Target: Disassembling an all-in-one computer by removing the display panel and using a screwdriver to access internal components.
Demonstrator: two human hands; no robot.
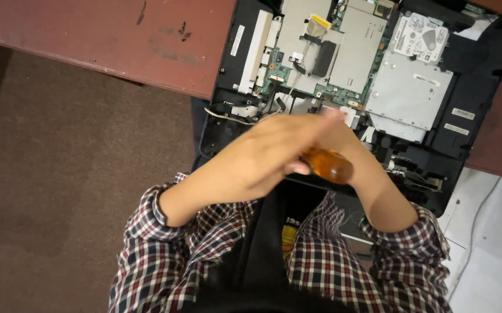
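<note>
Seen from the head camera, the counter (106,40) is a worn reddish-brown slab with dark scuffs and scratches on its top, its front edge running on a slant across the upper left. Below it lies a brown carpeted floor (59,174), dull and slightly mottled. At the lower right a pale surface (494,255) shows, with a thin light cable (482,220) trailing over it; what that surface is cannot be told.

An opened laptop (482,87) with a black casing rests on the counter, its near edge hanging past the counter's front toward the person. Inside it are a green circuit board (303,75) under grey metal shielding, a silver hard drive (419,37) at the upper right, and a flat grey metal drive bay (407,93) just below that.

Both hands meet in front of the laptop's near edge. The left hand (262,156) is blurred, its fingers stretched out flat and lying across the other hand; it does not visibly clasp anything. The right hand (343,136) is mostly covered by the left, closed about a screwdriver with an amber handle (327,165), whose rounded end pokes out below the hands. The tool's shaft is hidden. Both forearms wear checked red, white and dark sleeves (164,255).
</note>
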